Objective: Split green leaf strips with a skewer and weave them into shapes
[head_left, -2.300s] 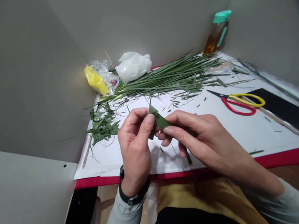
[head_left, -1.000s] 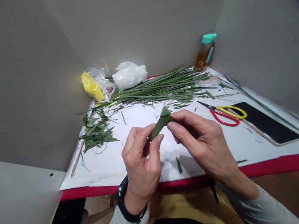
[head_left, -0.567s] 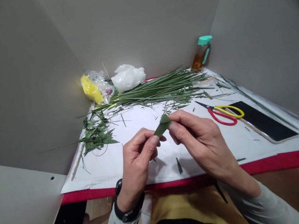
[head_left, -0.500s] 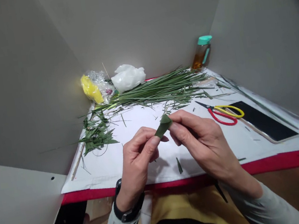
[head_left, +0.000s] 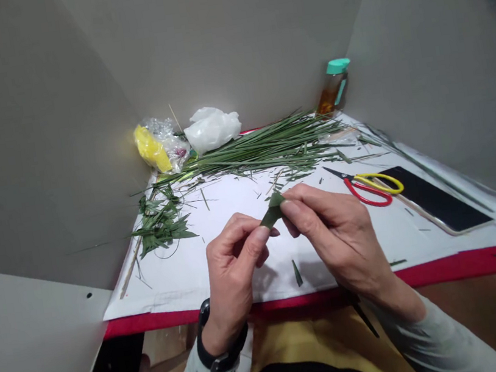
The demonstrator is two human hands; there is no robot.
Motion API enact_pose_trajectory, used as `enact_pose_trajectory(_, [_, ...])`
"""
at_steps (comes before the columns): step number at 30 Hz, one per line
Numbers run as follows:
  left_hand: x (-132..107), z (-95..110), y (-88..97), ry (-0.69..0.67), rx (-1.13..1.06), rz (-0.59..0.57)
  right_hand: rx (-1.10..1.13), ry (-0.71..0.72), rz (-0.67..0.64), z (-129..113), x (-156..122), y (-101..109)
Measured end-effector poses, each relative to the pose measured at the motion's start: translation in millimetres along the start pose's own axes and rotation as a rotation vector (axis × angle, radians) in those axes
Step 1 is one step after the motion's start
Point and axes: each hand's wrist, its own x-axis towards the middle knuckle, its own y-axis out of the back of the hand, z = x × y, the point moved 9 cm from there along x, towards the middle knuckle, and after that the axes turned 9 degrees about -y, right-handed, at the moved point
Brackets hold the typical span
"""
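A folded green leaf strip (head_left: 273, 213) is held up above the white tabletop between both hands. My left hand (head_left: 237, 255) pinches its lower end between thumb and fingers. At the upper, folded end, the thumb and forefinger of my right hand (head_left: 335, 235) press on it. Part of the strip is hidden behind the fingertips. Below, a small loose leaf piece (head_left: 297, 273) lies on the table between my wrists. To the left of my left hand is a heap of cut and knotted green leaf pieces (head_left: 161, 223).
Long green leaves (head_left: 265, 145) lie in a bundle across the back. Behind them are a white plastic bag (head_left: 213, 129) and a clear bag with a yellow item (head_left: 150, 149). Scissors (head_left: 371, 188) rest partly on a dark phone (head_left: 439, 199). A bottle (head_left: 333, 89) stands at the back right.
Both hands have shifted slightly to the right in view with the leaf strip. Its upper end now looks folded differently, with a pointed tip above the right thumb.
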Motion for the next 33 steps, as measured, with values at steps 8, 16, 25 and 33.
enact_pose_trajectory(8, [2.3, -1.9, -15.3, 0.113, -0.178, -0.132, -0.097, 0.053, -0.049, -1.3, -4.0, -9.3])
enact_pose_trajectory(16, [3.0, -4.2, -7.9, 0.132, -0.087, 0.058, -0.28, 0.105, -0.114, 2.9, -10.7, -18.5])
enact_pose_trajectory(25, [0.9, 3.3, -3.3, 0.008, -0.063, 0.18, -0.215, 0.028, -0.134, 10.3, -12.6, -18.5])
enact_pose_trajectory(33, [-4.2, 1.8, 0.0, -0.032, -0.022, 0.223, -0.139, 0.009, -0.107, 13.3, -18.6, -17.8])
